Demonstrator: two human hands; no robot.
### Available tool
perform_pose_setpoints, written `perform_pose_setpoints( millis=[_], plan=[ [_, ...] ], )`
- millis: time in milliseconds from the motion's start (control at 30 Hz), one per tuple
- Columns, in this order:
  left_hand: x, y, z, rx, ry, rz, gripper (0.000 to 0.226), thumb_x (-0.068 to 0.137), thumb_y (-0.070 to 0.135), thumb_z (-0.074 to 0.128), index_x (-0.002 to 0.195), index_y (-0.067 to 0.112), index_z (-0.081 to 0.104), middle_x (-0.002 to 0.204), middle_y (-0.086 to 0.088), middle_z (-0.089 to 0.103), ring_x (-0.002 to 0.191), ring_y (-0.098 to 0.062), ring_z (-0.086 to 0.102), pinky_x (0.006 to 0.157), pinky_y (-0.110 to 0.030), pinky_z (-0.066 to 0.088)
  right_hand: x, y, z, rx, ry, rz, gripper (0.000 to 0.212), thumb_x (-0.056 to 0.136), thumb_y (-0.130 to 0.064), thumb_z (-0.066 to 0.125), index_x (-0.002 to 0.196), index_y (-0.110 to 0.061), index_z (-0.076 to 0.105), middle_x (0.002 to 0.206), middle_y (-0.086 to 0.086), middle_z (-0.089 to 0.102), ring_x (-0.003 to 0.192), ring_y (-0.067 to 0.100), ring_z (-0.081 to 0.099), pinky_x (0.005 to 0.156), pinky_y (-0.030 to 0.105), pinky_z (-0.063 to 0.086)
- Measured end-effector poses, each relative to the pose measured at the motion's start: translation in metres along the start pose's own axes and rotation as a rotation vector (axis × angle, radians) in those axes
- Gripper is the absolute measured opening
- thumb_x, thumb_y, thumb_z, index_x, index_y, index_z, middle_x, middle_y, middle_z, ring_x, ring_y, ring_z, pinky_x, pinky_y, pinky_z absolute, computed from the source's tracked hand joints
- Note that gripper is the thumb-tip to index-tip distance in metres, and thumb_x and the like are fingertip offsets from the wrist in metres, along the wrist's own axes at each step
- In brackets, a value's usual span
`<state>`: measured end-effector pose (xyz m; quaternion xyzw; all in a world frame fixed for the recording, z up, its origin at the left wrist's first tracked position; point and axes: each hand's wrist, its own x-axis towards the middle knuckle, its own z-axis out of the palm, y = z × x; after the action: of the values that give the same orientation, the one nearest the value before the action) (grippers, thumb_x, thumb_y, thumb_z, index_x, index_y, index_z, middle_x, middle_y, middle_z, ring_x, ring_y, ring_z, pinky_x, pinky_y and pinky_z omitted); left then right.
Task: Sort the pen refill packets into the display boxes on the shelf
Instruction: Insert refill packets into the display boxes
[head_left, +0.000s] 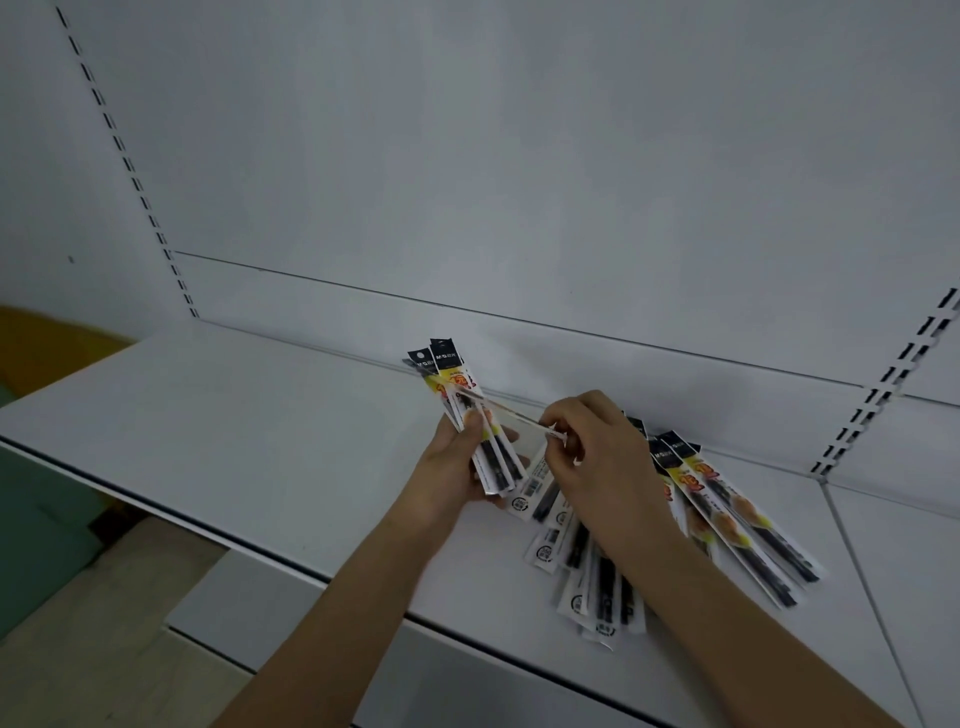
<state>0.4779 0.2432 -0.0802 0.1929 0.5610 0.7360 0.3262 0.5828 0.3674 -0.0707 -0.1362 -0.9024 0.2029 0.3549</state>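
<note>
The left hand (457, 462) grips a small bundle of refill packets (470, 421) upright above the shelf (234, 415), steadying it so the right hand (587, 447) can pinch and stretch the rubber band (514, 415) around it; more packets (675, 530) lie fanned on the shelf beneath, no display boxes in sight

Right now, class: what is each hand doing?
Left hand: grips a bundle of clear plastic pen refill packets with black tops.
Right hand: pinches a thin stretched rubber band looped round that bundle.
</note>
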Motion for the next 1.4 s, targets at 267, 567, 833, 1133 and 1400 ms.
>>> perform_pose_setpoints(
  millis=[267,567,833,1133,1400],
  plan=[
    [-0.001,0.001,0.002,-0.043,-0.035,0.007,0.044,0.100,0.044,0.037,0.132,0.014,0.043,0.116,-0.018,0.066,0.093,-0.034,0.072,0.052,-0.036,0.056,-0.001,0.004,0.004,-0.110,-0.037,-0.072,0.025,0.086,-0.006,0.067,0.109,-0.013,0.071,0.094,0.000,0.052,0.064,0.010,0.052,0.059,0.021,0.047],
    [0.001,-0.002,-0.002,0.039,0.095,0.116,0.034,0.101,0.034,0.047,0.131,0.016,0.048,0.106,-0.014,0.070,0.076,-0.023,0.071,0.046,-0.031,0.052,-0.001,0.003,-0.001,-0.148,-0.211,-0.333,0.036,0.093,-0.038,0.049,0.119,-0.022,0.067,0.110,-0.004,0.055,0.085,0.006,0.046,0.073,0.021,0.038],
    [-0.006,-0.001,0.006,0.359,0.094,0.328,0.026,0.101,0.045,0.038,0.118,0.026,0.045,0.085,-0.011,0.067,0.067,-0.019,0.071,0.042,-0.030,0.049,0.005,0.042,0.000,-0.137,-0.185,0.118,0.033,0.098,-0.037,0.045,0.117,-0.020,0.066,0.112,-0.004,0.055,0.101,0.014,0.054,0.090,0.030,0.045],
    [-0.009,0.005,0.011,0.098,-0.006,0.211,0.030,0.098,0.048,0.049,0.095,0.017,0.050,0.063,0.000,0.042,0.044,-0.010,0.035,0.039,-0.018,0.026,0.008,0.048,-0.010,0.005,-0.159,0.225,0.026,0.099,-0.030,0.050,0.112,-0.017,0.068,0.109,0.002,0.060,0.102,0.017,0.055,0.097,0.039,0.045],
    [-0.027,0.011,0.112,0.018,-0.281,0.123,0.032,0.086,0.055,0.054,0.081,0.028,0.071,0.071,-0.004,0.070,0.061,-0.023,0.065,0.051,-0.029,0.048,-0.020,0.055,-0.126,-0.040,0.060,0.248,0.031,0.101,-0.031,0.048,0.123,-0.015,0.062,0.120,0.003,0.059,0.113,0.016,0.051,0.097,0.026,0.039]
  ],
)
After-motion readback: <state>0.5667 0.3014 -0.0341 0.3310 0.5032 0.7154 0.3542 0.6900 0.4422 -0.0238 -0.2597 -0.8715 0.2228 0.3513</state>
